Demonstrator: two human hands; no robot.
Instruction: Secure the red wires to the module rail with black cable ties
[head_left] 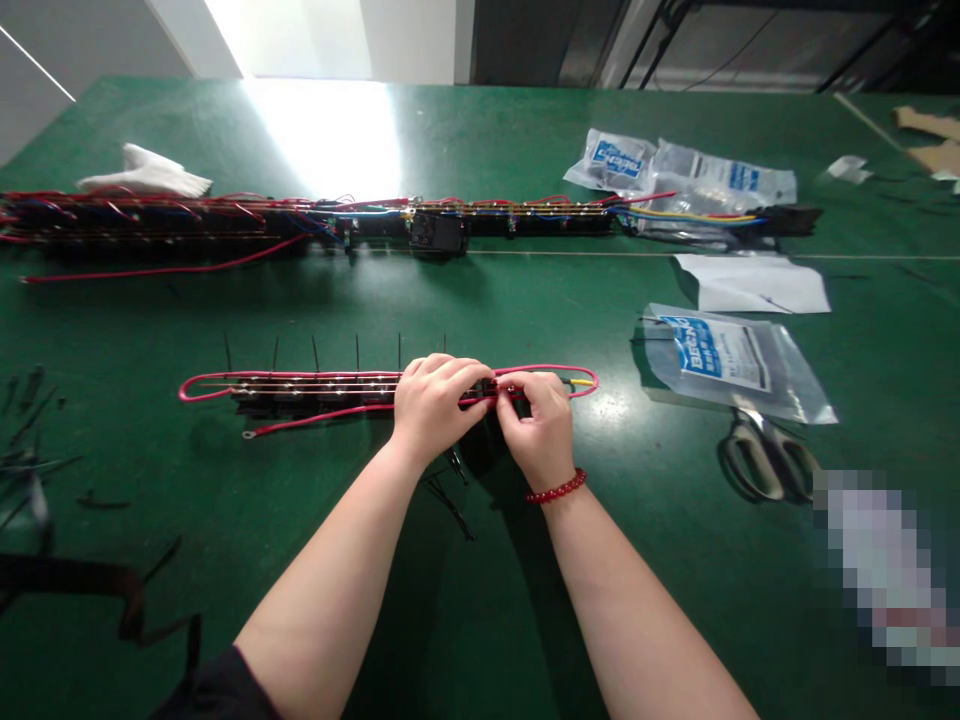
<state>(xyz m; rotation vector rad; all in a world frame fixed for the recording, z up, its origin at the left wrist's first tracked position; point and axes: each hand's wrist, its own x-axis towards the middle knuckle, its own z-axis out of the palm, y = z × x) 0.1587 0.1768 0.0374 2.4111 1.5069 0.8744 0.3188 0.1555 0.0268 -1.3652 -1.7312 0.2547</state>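
Observation:
A long, narrow assembly (322, 387) of black blocks, with metal rods and red cable along it, lies across the bench in front of me. Several black cable ties (357, 352) stick up from its far side. The red cable (330, 415) loops around both ends, and one end carries a ring terminal. My left hand (442, 405) curls over the right part of the assembly, fingers closed on it. Close beside it, my right hand (538, 420) pinches thumb and forefinger together at the assembly; what lies between the fingertips is hidden. Loose black ties (452, 505) lie below my left hand.
A longer wired assembly (442, 232) spans the bench farther back, a white glove (146, 175) behind it. To the right are plastic bags (739, 360), white paper (757, 284) and scissors (769, 455). Black scraps (34, 455) and a dark strap (75, 577) lie left.

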